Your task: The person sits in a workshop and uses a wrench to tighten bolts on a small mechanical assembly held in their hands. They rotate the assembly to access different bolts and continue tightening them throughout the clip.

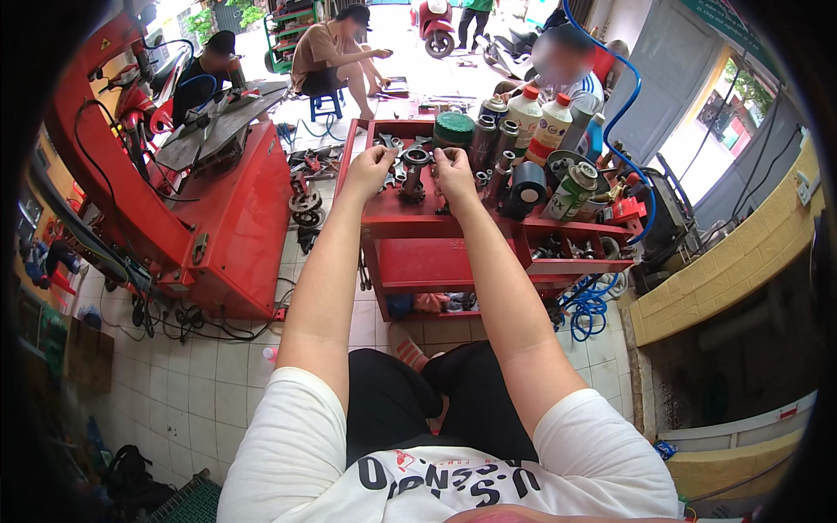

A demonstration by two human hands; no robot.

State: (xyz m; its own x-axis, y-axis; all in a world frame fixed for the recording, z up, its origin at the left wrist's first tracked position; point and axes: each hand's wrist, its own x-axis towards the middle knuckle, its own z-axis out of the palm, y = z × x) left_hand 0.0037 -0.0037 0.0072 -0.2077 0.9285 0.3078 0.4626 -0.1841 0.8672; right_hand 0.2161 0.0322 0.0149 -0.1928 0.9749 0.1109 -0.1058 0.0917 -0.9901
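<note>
My left hand [371,171] and my right hand [457,177] reach over the top of a red tool cart [389,209], one on each side of a dark metal part with a ring-shaped top [416,159]. The fingers of both hands are pinched together near that ring. Whether they touch it, or hold something small, I cannot make out. The part looks upright above the tray. Beyond my left fingers lie several wrenches [394,142]. Behind my right hand are a green round tub [453,130] and several metal cylinders [483,144].
White bottles with red caps [525,112], a black-ended can [525,187] and a spray can [571,193] crowd the cart's right side. A blue hose [638,78] hangs there. At left stands a red machine [235,227]; metal parts [307,207] lie beside it. Several people sit beyond.
</note>
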